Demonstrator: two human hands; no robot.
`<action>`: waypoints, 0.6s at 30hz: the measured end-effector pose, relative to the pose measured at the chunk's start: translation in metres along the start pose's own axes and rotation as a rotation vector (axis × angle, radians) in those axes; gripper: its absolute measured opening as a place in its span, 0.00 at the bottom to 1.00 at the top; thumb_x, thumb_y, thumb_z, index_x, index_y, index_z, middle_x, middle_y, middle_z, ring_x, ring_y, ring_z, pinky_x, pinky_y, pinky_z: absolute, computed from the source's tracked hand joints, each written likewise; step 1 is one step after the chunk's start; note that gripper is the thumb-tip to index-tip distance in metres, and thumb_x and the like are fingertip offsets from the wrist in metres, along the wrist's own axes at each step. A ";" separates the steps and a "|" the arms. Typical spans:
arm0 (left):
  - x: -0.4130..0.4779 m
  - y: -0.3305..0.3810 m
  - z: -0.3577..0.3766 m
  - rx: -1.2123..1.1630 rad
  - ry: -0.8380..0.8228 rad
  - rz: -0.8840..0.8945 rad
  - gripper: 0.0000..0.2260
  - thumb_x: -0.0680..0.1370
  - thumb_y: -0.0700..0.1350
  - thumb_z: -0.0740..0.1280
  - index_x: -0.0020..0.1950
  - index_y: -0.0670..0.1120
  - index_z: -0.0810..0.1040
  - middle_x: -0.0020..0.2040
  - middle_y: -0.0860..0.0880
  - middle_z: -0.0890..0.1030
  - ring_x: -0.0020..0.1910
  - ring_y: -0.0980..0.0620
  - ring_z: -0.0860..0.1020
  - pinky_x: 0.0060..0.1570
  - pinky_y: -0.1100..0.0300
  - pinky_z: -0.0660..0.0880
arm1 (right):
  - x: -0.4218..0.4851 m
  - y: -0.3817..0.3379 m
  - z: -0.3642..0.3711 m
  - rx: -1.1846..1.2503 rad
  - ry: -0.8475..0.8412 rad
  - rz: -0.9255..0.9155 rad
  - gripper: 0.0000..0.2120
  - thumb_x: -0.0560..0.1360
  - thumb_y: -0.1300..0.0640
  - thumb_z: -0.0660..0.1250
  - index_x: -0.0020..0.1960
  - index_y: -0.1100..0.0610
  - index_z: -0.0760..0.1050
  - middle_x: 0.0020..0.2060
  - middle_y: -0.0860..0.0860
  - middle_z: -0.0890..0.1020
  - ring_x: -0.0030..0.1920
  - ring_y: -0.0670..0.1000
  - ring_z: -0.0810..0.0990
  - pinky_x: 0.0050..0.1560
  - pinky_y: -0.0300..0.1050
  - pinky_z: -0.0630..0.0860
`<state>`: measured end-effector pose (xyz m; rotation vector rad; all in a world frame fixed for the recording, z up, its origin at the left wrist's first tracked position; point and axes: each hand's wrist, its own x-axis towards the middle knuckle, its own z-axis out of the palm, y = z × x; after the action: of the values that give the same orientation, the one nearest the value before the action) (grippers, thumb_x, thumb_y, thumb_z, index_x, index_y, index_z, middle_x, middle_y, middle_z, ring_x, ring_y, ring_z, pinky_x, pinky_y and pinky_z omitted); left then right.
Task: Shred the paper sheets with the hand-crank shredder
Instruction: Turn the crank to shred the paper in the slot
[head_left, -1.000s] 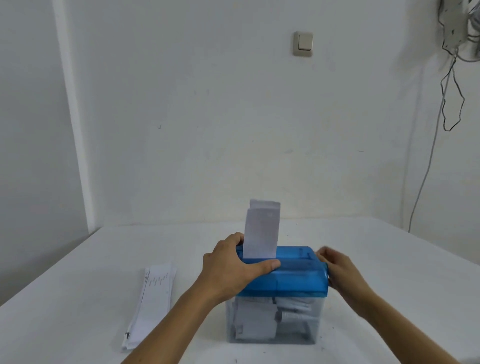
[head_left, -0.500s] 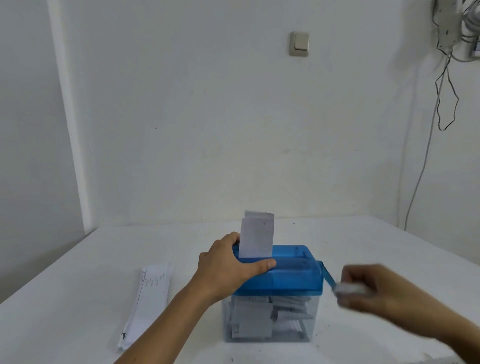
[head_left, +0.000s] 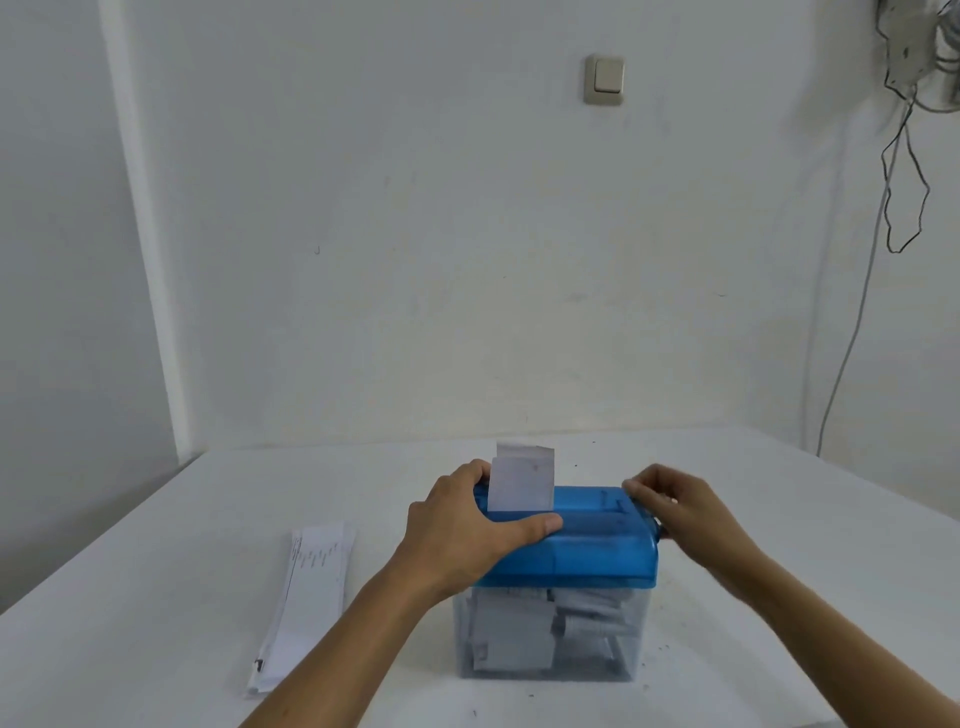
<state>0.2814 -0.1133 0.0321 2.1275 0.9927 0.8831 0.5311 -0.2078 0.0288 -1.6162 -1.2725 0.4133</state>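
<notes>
Your left hand (head_left: 467, 530) is clamped over the 9 o'clock end of the blue shredder (head_left: 597, 556), thumb along the front and fingers wrapped over the back. Your right hand (head_left: 685, 512) is at the 3 o'clock end, fingers curled round the crank (head_left: 657, 531), which is mostly hidden. One paper sheet (head_left: 522, 480) stands upright in the slot, right beside your left fingers. The stack of sheets (head_left: 311, 597) lies on the table (head_left: 156, 597) at the shredder's 9 o'clock, apart from it.
</notes>
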 end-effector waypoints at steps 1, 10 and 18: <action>0.000 0.000 0.000 0.007 0.004 0.002 0.42 0.50 0.84 0.66 0.58 0.63 0.70 0.58 0.61 0.76 0.59 0.54 0.74 0.61 0.50 0.77 | -0.005 0.007 0.004 -0.045 -0.016 0.020 0.09 0.81 0.56 0.64 0.47 0.59 0.79 0.41 0.53 0.84 0.40 0.49 0.83 0.42 0.43 0.82; -0.001 0.000 0.001 0.040 0.019 0.001 0.40 0.51 0.84 0.65 0.55 0.62 0.70 0.56 0.61 0.76 0.57 0.55 0.75 0.60 0.50 0.76 | -0.073 0.008 -0.022 -0.165 -0.421 0.107 0.14 0.69 0.48 0.72 0.48 0.58 0.79 0.38 0.49 0.84 0.39 0.48 0.80 0.45 0.45 0.77; -0.002 0.002 -0.001 0.065 0.003 -0.003 0.37 0.52 0.83 0.65 0.52 0.64 0.70 0.55 0.61 0.75 0.56 0.54 0.75 0.59 0.50 0.77 | -0.068 -0.065 -0.070 -0.504 -0.480 -0.140 0.18 0.76 0.36 0.67 0.43 0.50 0.82 0.37 0.51 0.85 0.40 0.57 0.82 0.49 0.57 0.78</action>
<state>0.2803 -0.1156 0.0337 2.1787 1.0383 0.8641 0.5230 -0.3041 0.0945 -1.8908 -1.9612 0.4303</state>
